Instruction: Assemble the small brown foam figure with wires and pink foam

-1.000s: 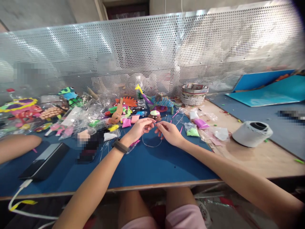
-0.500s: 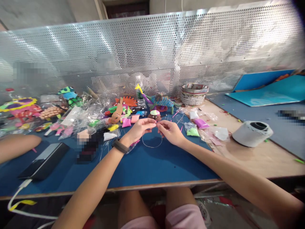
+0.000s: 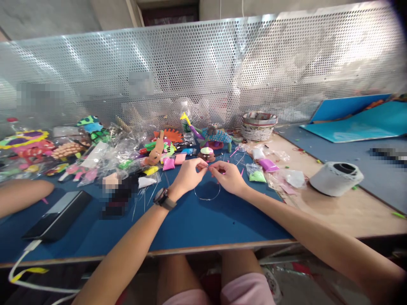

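A thin silvery wire (image 3: 207, 199) hangs in a loop below my hands, over the blue table top. My left hand (image 3: 190, 174), with a dark watch at its wrist, pinches one part of the wire. Fingertips almost touching it, my right hand (image 3: 228, 177) is closed in a pinch on the wire too. The exact point where the ends meet is hidden by the fingers. Just beyond the fingertips sits a brown clay figure (image 3: 206, 156) with eyes and a pink, white and green top.
Clay bags, such as a purple one (image 3: 269, 164), lie to the right, near a white roll (image 3: 336, 178). A woven basket (image 3: 259, 125) and a bottle (image 3: 187, 127) stand behind. At left are a power bank (image 3: 57, 216) and another person's arm (image 3: 25, 197).
My left hand has turned at the wrist, its fingers curling in more and the watch face coming into view. The wire loop has shifted slightly right and lower.
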Action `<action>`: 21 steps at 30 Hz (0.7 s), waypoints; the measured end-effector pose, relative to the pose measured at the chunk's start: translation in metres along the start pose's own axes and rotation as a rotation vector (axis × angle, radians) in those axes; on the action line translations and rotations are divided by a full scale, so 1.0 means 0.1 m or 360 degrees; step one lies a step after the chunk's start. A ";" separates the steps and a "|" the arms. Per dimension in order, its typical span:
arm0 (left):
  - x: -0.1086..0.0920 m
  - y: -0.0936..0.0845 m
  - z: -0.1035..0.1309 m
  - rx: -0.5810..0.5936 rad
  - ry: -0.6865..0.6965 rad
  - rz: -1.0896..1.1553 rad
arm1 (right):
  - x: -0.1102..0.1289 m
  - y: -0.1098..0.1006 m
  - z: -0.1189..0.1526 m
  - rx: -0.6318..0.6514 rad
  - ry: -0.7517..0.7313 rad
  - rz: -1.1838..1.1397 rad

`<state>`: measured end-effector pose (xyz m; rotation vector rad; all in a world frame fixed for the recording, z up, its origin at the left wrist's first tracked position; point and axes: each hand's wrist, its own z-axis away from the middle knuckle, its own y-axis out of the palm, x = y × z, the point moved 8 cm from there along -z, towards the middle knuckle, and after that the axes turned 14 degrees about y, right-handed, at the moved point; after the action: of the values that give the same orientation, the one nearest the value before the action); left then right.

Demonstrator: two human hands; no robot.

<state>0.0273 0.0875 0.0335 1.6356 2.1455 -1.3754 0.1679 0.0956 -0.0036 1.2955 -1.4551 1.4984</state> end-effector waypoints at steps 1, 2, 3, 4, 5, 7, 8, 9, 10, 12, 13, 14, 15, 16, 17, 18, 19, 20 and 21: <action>-0.06 0.00 -0.01 -0.0001 0.0084 -0.0124 | 0.00 0.01 -0.01 0.0019 0.0017 -0.0028; -0.12 0.01 -0.01 0.0004 0.0157 -0.0232 | 0.00 0.01 -0.01 0.0035 0.0036 -0.0061; -0.17 0.02 -0.02 0.0009 0.0218 -0.0322 | -0.01 0.01 -0.02 0.0045 0.0052 -0.0094; -0.20 0.03 -0.02 0.0006 0.0266 -0.0389 | -0.01 0.01 -0.02 0.0047 0.0066 -0.0125; -0.22 0.03 -0.02 -0.0005 0.0292 -0.0425 | -0.01 0.00 -0.03 0.0040 0.0076 -0.0150; -0.17 0.02 -0.02 -0.0050 0.0231 -0.0404 | -0.01 -0.02 -0.03 0.0014 0.0083 -0.0177; -0.10 0.01 -0.01 -0.0074 0.0126 -0.0342 | -0.01 -0.02 -0.03 0.0005 0.0076 -0.0179; 0.00 0.01 0.01 -0.0083 -0.0020 -0.0232 | 0.00 -0.02 -0.02 0.0005 0.0061 -0.0175; 0.10 0.03 0.04 -0.0069 -0.0190 -0.0071 | 0.01 -0.02 -0.01 0.0012 0.0041 -0.0167; 0.26 0.13 0.11 0.0010 -0.0497 0.0366 | 0.04 -0.01 0.00 0.0030 -0.0003 -0.0150; 0.29 0.18 0.13 0.0031 -0.0604 0.0592 | 0.05 -0.02 0.00 0.0031 -0.0019 -0.0147; 0.30 0.22 0.15 0.0025 -0.0686 0.0796 | 0.06 -0.02 0.01 0.0024 -0.0029 -0.0150; 0.30 0.24 0.16 -0.0009 -0.0752 0.0961 | 0.06 -0.03 0.01 0.0014 -0.0035 -0.0157; 0.30 0.24 0.17 -0.0059 -0.0813 0.1080 | 0.06 -0.04 0.01 0.0006 -0.0041 -0.0168; 0.31 0.25 0.18 -0.0106 -0.0872 0.1163 | 0.06 -0.04 0.01 0.0006 -0.0045 -0.0180; 0.32 0.26 0.20 -0.0128 -0.0930 0.1226 | 0.06 -0.04 0.01 0.0013 -0.0051 -0.0191; 0.32 0.28 0.21 -0.0130 -0.0981 0.1282 | 0.06 -0.03 0.01 0.0025 -0.0057 -0.0198; 0.33 0.30 0.22 -0.0123 -0.1021 0.1334 | 0.06 -0.03 0.01 0.0034 -0.0063 -0.0203; 0.33 0.32 0.24 -0.0115 -0.1049 0.1389 | 0.07 -0.03 0.01 0.0037 -0.0068 -0.0206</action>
<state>0.0298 0.0949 -0.0176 1.4897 0.9230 -1.2418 0.1689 0.0939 0.0035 1.4158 -1.3563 1.4148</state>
